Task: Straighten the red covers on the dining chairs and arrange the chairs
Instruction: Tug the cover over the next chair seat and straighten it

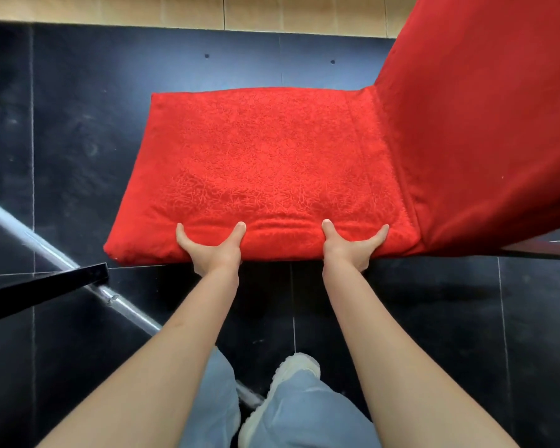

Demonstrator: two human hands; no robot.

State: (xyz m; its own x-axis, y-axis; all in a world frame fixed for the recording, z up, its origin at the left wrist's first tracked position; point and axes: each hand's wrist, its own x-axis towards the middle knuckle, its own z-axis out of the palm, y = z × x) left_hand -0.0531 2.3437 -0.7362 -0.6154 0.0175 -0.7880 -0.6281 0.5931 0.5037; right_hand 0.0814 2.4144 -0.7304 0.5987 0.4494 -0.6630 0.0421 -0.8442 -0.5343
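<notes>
Red plush under both thumbs (240, 228), textured and soft, bunched into shallow creases between the two grips. Gripped at the near side edge of the seat: left hand (212, 250) toward the seat's front corner, right hand (353, 248) toward the backrest, thumbs laid on top, palms against the edge. Remaining fingers tucked under the edge and out of sight, so impossible to say how tightly curled or whether pinching fabric or frame beneath.

Red seat cover (265, 163) stretched over a padded seat; likely loose, stretchy and apt to slide over the cushion, hence best tugged at the hem or corners rather than pressed from above. Probably light as cloth, though the chair itself likely stiff and moderately heavy; for shifting it, better taken at the seat rim, as now, or at the backrest (485, 124), also sheathed in red and rising to the right.

Further out: glossy black floor tiles (78, 124), a pale strip of flooring at the top, a black table edge (46, 286) and a chrome bar (46, 244) at left, pale blue jeans (304, 412) and a white shoe (296, 365) below.
</notes>
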